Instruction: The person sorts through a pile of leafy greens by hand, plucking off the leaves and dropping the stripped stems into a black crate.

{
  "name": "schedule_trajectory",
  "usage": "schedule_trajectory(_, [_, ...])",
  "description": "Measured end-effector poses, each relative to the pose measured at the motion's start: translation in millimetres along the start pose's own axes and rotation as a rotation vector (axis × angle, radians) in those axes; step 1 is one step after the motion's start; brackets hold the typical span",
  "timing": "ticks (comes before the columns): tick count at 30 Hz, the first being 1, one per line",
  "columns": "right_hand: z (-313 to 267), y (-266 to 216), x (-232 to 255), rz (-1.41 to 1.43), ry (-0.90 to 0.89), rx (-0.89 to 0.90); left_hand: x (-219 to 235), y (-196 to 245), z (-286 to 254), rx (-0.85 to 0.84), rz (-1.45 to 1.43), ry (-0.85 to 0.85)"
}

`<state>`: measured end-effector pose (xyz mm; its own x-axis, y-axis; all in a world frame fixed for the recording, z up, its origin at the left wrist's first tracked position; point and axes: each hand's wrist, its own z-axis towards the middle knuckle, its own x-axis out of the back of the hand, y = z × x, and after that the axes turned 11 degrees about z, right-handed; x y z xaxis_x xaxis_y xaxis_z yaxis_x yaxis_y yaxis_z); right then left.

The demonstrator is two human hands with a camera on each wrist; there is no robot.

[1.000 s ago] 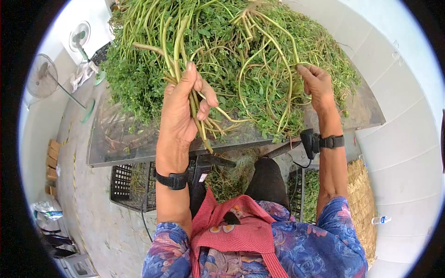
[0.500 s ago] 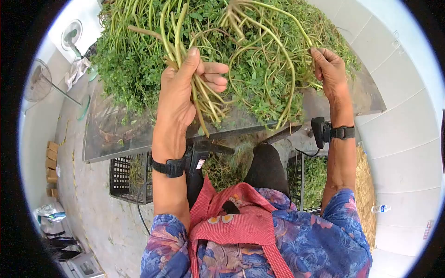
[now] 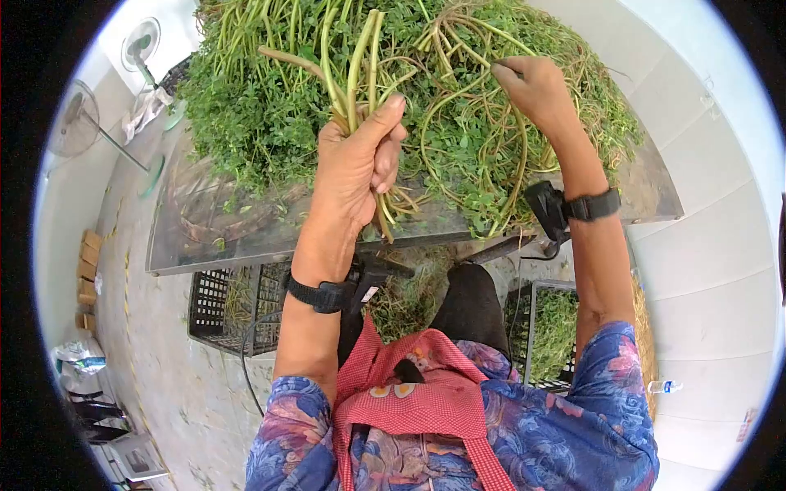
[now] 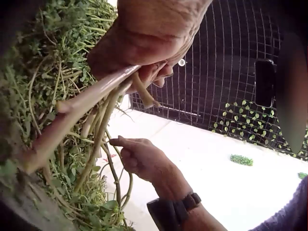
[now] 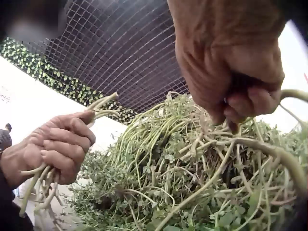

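Observation:
A large heap of leafy green stems [image 3: 262, 123] covers the tabletop. My left hand [image 3: 356, 159] grips a bundle of thick stems [image 3: 354, 78], whose cut ends stick out above the thumb and below the palm. In the right wrist view, the left fingers [image 5: 62, 147] curl round this bundle. My right hand [image 3: 536, 90] is over the right side of the heap, thumb and fingertips pinching a long curved stem [image 3: 521, 155] near its branching top. The left wrist view shows the right hand [image 4: 147, 161] beyond the stems, fingertips together at a stem.
The dark table [image 3: 205, 245] has its front edge before my knees. Below stand black crates, one at left [image 3: 214, 307] and one at right holding greens [image 3: 553, 335]. Two fans [image 3: 141, 49] are at the far left. A plastic bottle [image 3: 665, 386] lies at the right.
My right hand has moved left and up along the curved stem, nearer its branching top. The left hand has shifted right with its bundle, and its fingers, looser before, have closed round the stems.

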<state>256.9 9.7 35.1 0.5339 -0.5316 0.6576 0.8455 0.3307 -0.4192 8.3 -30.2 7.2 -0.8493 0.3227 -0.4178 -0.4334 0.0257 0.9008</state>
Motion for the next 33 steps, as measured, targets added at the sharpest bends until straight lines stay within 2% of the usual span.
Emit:
schedule_trajectory(2, [12,3,-7,-0.075,-0.056,-0.036,2,-2,-1,0.001,0.026,0.000])
schedule_trajectory(4, [25,4,-7,-0.154,-0.321,-0.250,3,-4,0,-0.016,0.050,0.012])
schedule_trajectory(5, [27,9,-9,-0.021,-0.285,-0.188,1,-5,1,-0.035,0.097,0.016])
schedule_trajectory(6, [26,0,-9,-0.021,-0.290,-0.180,-1,-6,1,-0.055,0.144,0.020])
schedule_trajectory(8, [22,-25,-6,0.672,-0.338,-0.642,-4,-8,6,-0.073,0.160,0.055])
schedule_trajectory(9, [21,-26,-10,0.821,-0.390,-0.633,-4,-12,10,-0.126,0.194,0.072])
schedule_trajectory(10, [21,-25,-11,0.819,-0.400,-0.628,-2,-15,14,-0.179,0.229,0.090])
schedule_trajectory(11, [17,-25,-11,0.917,-0.448,-0.622,2,-19,18,-0.150,0.326,0.109])
schedule_trajectory(13, [11,-31,-11,1.053,-0.537,-0.613,2,-25,26,-0.137,0.343,0.116])
schedule_trajectory(16, [7,-46,-10,1.064,-0.491,-0.590,-2,-29,33,-0.102,0.390,0.089])
schedule_trajectory(20, [3,-43,-15,1.086,-0.428,-0.586,-1,-30,35,-0.125,0.455,0.033])
schedule_trajectory(24, [2,-44,-21,1.099,-0.552,-0.588,5,-37,39,-0.206,0.558,0.020])
schedule_trajectory(27, [-1,-58,-29,0.989,-0.442,-0.389,7,-34,37,-0.156,0.569,-0.044])
schedule_trajectory(28, [-2,-63,-29,0.992,-0.443,-0.392,7,-33,37,-0.152,0.570,-0.043])
schedule_trajectory(30, [-3,-71,-28,0.817,-0.403,-0.287,9,-32,38,-0.165,0.590,0.003])
schedule_trajectory(31, [-2,-67,-35,0.715,-0.332,-0.149,9,-32,38,-0.164,0.590,0.009])
schedule_trajectory(32, [-2,-66,-38,0.718,-0.337,-0.148,10,-31,39,-0.173,0.597,0.064])
schedule_trajectory(33, [-4,-72,-40,0.593,-0.294,-0.050,11,-32,39,-0.180,0.605,0.117])
